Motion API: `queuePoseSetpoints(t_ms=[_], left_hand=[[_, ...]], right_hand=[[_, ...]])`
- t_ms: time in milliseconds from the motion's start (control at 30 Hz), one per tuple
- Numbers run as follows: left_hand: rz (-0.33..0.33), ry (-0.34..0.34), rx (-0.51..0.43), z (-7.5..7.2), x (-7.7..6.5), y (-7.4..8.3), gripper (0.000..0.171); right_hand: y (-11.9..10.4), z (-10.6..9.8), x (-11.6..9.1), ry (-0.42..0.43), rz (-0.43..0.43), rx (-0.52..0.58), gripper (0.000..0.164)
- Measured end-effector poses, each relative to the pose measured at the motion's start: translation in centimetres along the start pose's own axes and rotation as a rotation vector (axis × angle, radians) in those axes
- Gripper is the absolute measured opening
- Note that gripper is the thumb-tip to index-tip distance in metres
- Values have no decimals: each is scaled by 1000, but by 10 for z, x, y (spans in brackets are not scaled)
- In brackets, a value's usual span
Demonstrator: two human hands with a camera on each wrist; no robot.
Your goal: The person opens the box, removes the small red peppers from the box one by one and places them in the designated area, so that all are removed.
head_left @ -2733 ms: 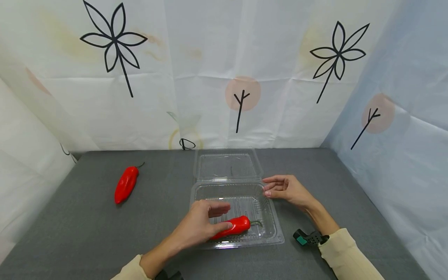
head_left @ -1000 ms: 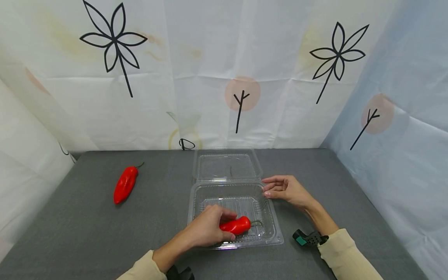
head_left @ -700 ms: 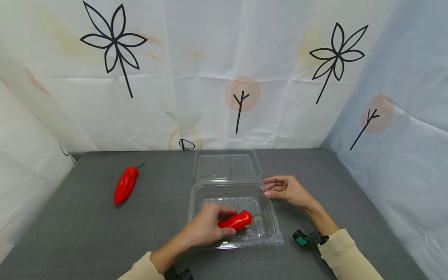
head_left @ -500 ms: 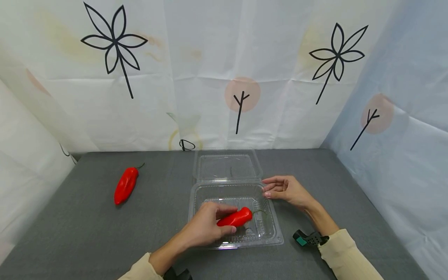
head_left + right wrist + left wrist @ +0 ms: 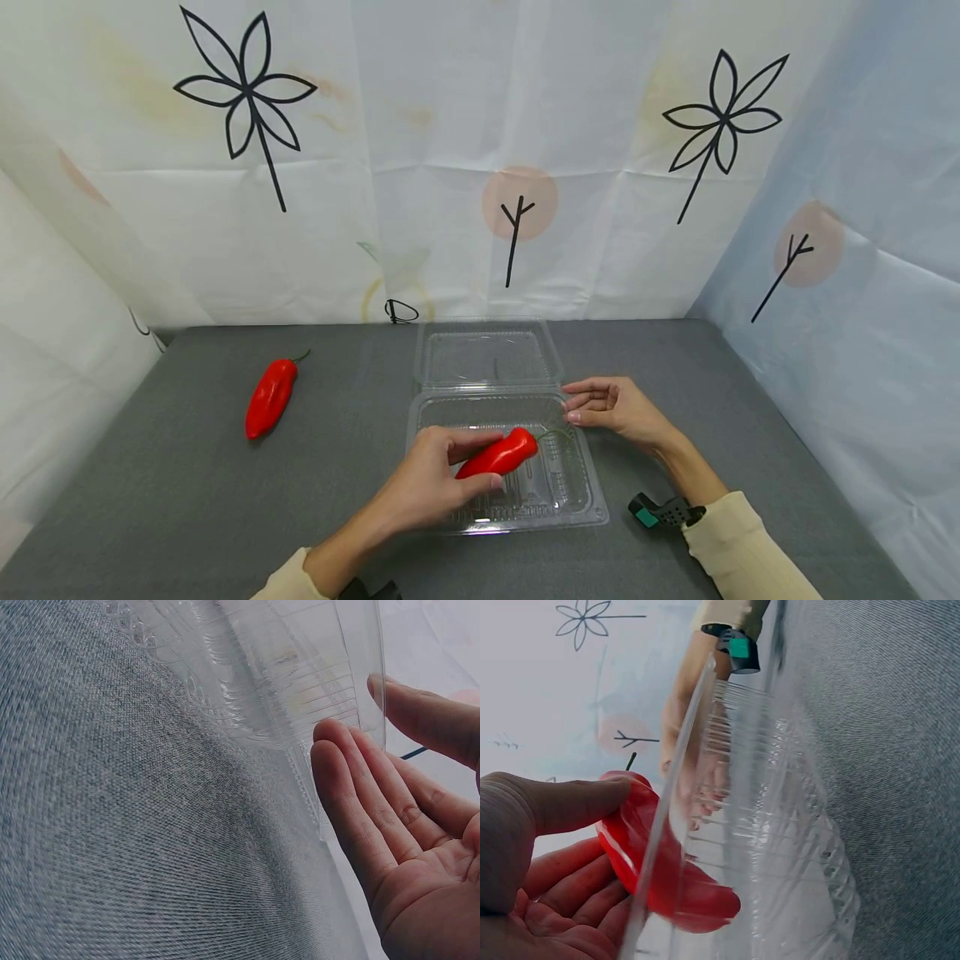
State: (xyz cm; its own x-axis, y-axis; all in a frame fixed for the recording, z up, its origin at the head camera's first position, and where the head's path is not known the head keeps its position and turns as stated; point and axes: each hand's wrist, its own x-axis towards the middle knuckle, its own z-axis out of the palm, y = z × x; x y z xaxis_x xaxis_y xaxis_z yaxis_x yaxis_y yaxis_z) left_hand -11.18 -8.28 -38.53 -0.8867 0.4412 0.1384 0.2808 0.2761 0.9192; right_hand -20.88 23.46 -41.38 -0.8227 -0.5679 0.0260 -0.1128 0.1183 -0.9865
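My left hand pinches a red pepper between thumb and fingers, its green stem toward the right. The pepper is tilted over the near part of a clear plastic clamshell container. In the left wrist view, the pepper's lower tip shows through the container wall. At the container's right side, my right hand holds the rim, its thumb at the edge and its straight fingers along the outer wall. The container's lid lies folded back, away from me.
A second red pepper lies on the grey cloth-covered table at the left. White printed fabric walls off the back and both sides. A black band sits on the right wrist.
My left hand has closed on the pepper that lay in the container and raised it off the floor, then drawn slightly back left. The right hand has stayed at the rim.
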Motion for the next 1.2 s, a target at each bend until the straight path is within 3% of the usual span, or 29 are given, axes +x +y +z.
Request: queuePoseSetpoints(t_ms=[333,700,967,1200], left_hand=[[-11,44,-64,-13,-6,10,45],[-24,131,-34,-39,-9,16,45],[42,242,1,-63,-8,12,46],[-11,361,76,-84,-5,-2,45]], right_hand=[[0,-1,0,-6,-3,15,52],[-2,0,-1,-10,0,22,53],[-1,0,0,-10,-9,8,52],[0,0,1,-13,-12,17,51]])
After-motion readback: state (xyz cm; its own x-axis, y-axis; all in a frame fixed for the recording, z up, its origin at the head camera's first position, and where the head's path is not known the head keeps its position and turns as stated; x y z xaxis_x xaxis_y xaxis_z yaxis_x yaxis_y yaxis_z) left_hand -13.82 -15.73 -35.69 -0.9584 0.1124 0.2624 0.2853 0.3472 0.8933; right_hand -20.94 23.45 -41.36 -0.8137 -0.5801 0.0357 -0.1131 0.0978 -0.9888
